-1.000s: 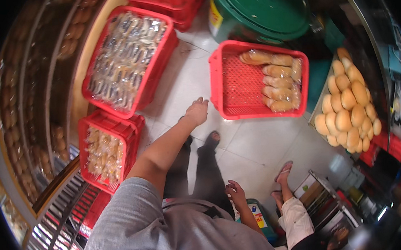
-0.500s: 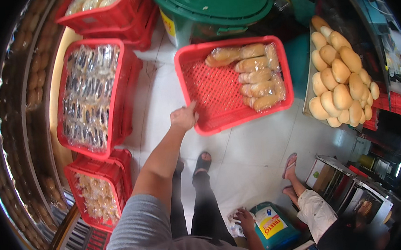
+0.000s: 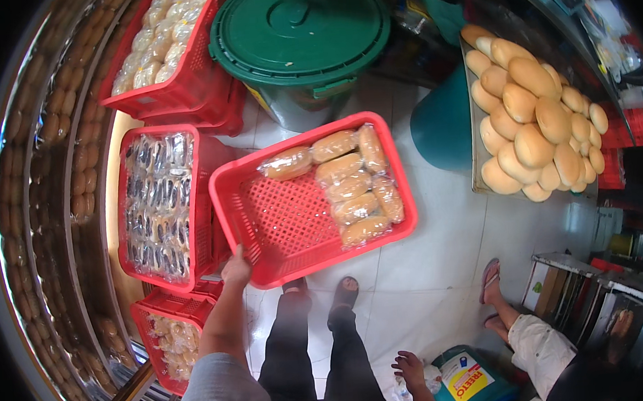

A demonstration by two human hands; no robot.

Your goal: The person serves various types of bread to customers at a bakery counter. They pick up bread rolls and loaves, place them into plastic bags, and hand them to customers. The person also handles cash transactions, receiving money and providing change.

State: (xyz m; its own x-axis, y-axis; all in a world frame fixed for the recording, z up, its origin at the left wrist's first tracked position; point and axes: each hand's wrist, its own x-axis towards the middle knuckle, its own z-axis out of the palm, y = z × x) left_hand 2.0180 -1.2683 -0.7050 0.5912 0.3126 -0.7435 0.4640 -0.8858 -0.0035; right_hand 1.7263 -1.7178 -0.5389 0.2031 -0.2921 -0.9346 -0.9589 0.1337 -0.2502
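My left hand point(image 3: 237, 267) is closed round the near left rim of a red plastic crate point(image 3: 308, 271). Several long bread rolls in clear wrap point(image 3: 349, 186) lie in its right half and along the far side; the rest shows its bare lattice base. What bears the crate's weight is hidden. Low in the picture, my right hand point(image 3: 410, 369) has its fingers apart with nothing in them. Crumpled clear plastic point(image 3: 429, 379) lies beside it, next to a teal container with a yellow label point(image 3: 464, 380).
On the left stand red crates of dark-striped wrapped pastries point(image 3: 158, 204), pale wrapped buns point(image 3: 165, 44) and small wrapped pieces point(image 3: 175, 345), beside bread shelves point(image 3: 71, 136). A green-lidded bin point(image 3: 302, 23) is beyond. Unwrapped rolls point(image 3: 532, 122) are heaped right; another person's leg point(image 3: 498, 300) is lower right.
The red crate has come left and closer, turned a little, with my left hand still on its rim. My right hand has shifted, its fingers now spread beside the plastic.
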